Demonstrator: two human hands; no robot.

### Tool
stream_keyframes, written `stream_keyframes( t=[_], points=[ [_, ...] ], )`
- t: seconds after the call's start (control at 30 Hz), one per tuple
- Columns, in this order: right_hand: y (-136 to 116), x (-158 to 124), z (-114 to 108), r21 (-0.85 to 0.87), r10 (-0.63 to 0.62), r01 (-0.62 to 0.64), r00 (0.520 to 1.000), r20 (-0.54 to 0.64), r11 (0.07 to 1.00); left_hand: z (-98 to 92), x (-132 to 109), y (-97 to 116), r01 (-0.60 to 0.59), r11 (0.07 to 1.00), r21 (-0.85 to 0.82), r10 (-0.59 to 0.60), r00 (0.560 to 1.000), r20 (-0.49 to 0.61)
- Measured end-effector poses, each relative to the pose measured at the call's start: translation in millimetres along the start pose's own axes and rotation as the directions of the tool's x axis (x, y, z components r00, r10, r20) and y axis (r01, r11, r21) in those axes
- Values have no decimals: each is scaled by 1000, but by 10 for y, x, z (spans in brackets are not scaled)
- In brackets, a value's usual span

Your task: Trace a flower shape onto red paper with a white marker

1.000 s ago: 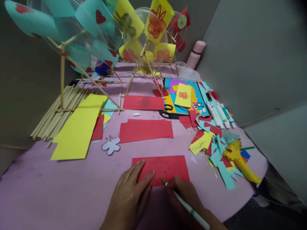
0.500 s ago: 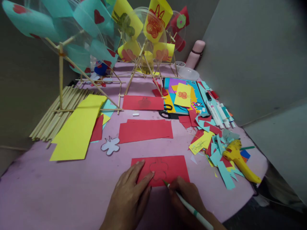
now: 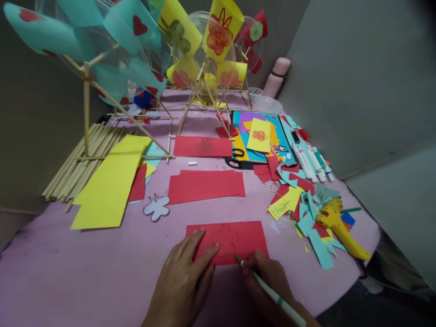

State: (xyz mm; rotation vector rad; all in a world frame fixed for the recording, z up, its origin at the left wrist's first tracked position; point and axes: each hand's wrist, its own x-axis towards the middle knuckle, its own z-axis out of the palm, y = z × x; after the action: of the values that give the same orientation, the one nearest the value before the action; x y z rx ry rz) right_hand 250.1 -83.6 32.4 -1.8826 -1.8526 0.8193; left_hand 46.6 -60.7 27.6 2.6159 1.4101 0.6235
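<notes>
On the pink tabletop a red paper strip (image 3: 250,234) lies in front of me, with a dark butterfly outline drawn on it. My left hand (image 3: 187,268) is flat with fingers stretched out, resting on the strip's left part. My right hand (image 3: 264,277) grips a white marker (image 3: 279,299) with a green tip, and the tip touches the lower right of the outline. Left of the strip lies a pale butterfly cutout (image 3: 156,207). Beyond are plain red strips (image 3: 207,185) and a red strip bearing a butterfly drawing (image 3: 202,146).
Paper scraps (image 3: 306,213) and a yellow glue gun (image 3: 342,227) lie at right, below several markers (image 3: 311,161). Black-handled scissors (image 3: 235,159) rest by a blue book (image 3: 286,150). Yellow sheets (image 3: 112,186) and sticks (image 3: 78,163) lie left. Stick-framed paper wheels (image 3: 204,68) stand behind.
The marker tip has shifted slightly right and up along the outline, and my right hand moved with it. My left hand stays in place.
</notes>
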Motion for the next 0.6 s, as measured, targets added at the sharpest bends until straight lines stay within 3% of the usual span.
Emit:
stream_keyframes(
  t=[0.33, 0.47, 0.6],
  points=[
    [34, 1, -2, 96, 66, -67, 998, 13, 993, 7, -9, 8, 11, 1000, -2, -11, 1000, -3],
    [48, 5, 2, 151, 26, -25, 1000, -4, 988, -1, -8, 9, 7, 1000, 13, -7, 1000, 14],
    [28, -2, -19, 229, -28, 52, 994, -106, 972, 12, -16, 7, -8, 1000, 26, 8, 1000, 1]
  ],
)
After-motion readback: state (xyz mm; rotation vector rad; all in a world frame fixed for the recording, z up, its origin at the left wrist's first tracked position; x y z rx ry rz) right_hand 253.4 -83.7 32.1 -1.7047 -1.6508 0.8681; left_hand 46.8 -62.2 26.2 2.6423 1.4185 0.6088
